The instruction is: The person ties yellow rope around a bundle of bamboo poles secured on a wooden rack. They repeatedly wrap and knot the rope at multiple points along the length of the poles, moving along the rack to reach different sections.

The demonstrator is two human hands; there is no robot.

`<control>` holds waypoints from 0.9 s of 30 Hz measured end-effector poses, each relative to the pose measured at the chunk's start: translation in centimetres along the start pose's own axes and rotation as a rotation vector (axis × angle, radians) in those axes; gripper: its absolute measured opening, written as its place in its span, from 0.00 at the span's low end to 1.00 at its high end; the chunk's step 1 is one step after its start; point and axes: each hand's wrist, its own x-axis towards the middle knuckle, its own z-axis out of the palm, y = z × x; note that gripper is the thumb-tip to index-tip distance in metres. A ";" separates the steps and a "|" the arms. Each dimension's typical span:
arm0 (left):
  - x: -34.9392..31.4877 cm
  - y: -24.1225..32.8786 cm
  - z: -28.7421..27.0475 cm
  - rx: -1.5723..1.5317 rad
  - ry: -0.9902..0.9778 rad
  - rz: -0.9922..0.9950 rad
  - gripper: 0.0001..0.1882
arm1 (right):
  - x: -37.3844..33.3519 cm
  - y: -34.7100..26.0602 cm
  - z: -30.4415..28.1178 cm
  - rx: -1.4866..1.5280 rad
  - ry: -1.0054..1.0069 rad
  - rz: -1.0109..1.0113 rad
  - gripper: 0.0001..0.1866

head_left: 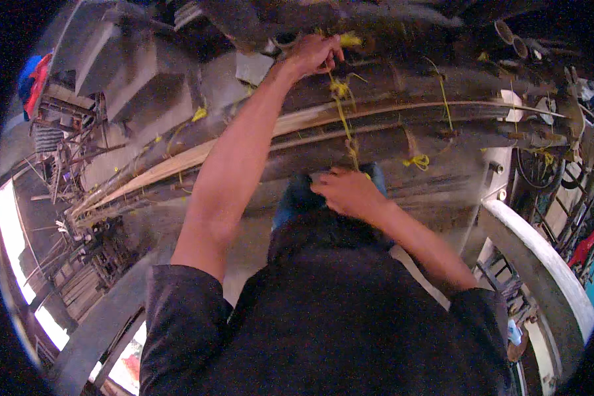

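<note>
My left hand (318,55) reaches far across the long wooden beams (389,86), its fingers curled by the upper end of a yellow cord (343,119). That cord is knotted along its length and runs over the beams toward me. At its lower end, close to my lap, is my right hand (353,193), with bent fingers drawn together; what they hold, if anything, is hidden. Between the hands, long pale strips (185,157) lie lengthwise along the beams, bowed by the lens.
More yellow ties hang along the beams, among them a looped one (417,161) to the right. Pale blocky shapes (138,86) stand at the far left. A bicycle wheel (540,168) and a white-topped ledge (541,257) are at the right.
</note>
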 end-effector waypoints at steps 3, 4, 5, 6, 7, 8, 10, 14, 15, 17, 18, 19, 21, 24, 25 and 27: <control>-4.3 -1.3 -7.8 0.471 0.099 0.239 0.24 | -1.2 -4.2 -2.6 0.313 0.034 0.029 0.24; -6.3 -1.9 -9.8 0.617 0.204 0.371 0.23 | -1.5 -6.2 -3.0 0.467 0.043 0.072 0.25; -8.1 -2.6 -11.5 0.587 0.239 0.415 0.23 | -0.9 -8.4 -2.1 1.134 -0.070 0.334 0.31; -10.1 -3.5 -13.1 0.555 0.277 0.455 0.22 | 1.4 -9.3 0.2 1.345 -0.007 0.513 0.28; -12.2 -3.9 -14.3 0.517 0.318 0.506 0.21 | 4.4 -9.7 3.6 1.539 0.073 0.697 0.26; -14.3 -4.3 -14.5 0.493 0.336 0.476 0.21 | 6.0 -9.4 5.2 1.510 0.120 0.738 0.23; -18.6 -4.2 -13.3 0.461 0.338 0.430 0.19 | 8.1 -9.8 7.4 1.251 0.235 0.697 0.16; -23.8 -12.1 -9.0 0.398 0.339 0.620 0.14 | 10.3 -15.4 -8.8 0.241 0.328 0.337 0.04; -24.3 -12.2 -8.0 0.484 0.410 0.611 0.13 | 13.5 -17.3 -13.3 -0.029 0.174 0.153 0.04; -25.3 -12.1 -7.3 0.674 0.530 0.585 0.11 | 21.7 -18.5 -13.8 -0.285 -0.074 -0.098 0.07; -25.0 -12.0 -7.1 0.662 0.569 0.554 0.11 | 25.5 -17.5 -12.4 -0.291 -0.174 -0.180 0.09; -24.4 -12.2 -6.5 0.654 0.595 0.526 0.10 | 27.9 -14.9 -11.9 -0.178 -0.101 -0.250 0.10; -24.2 -13.2 -6.2 0.641 0.610 0.515 0.10 | 32.2 -7.4 -11.3 -0.013 0.031 -0.165 0.16; -22.8 -14.0 -6.4 0.634 0.547 0.570 0.13 | 30.0 0.8 -2.6 -0.304 0.369 0.224 0.21; -23.5 -13.3 -6.7 0.688 0.556 0.557 0.13 | 29.2 2.7 1.0 -0.293 0.436 0.335 0.22; -23.2 -12.5 -7.0 0.696 0.496 0.504 0.13 | 29.8 7.0 0.9 0.319 0.322 0.429 0.21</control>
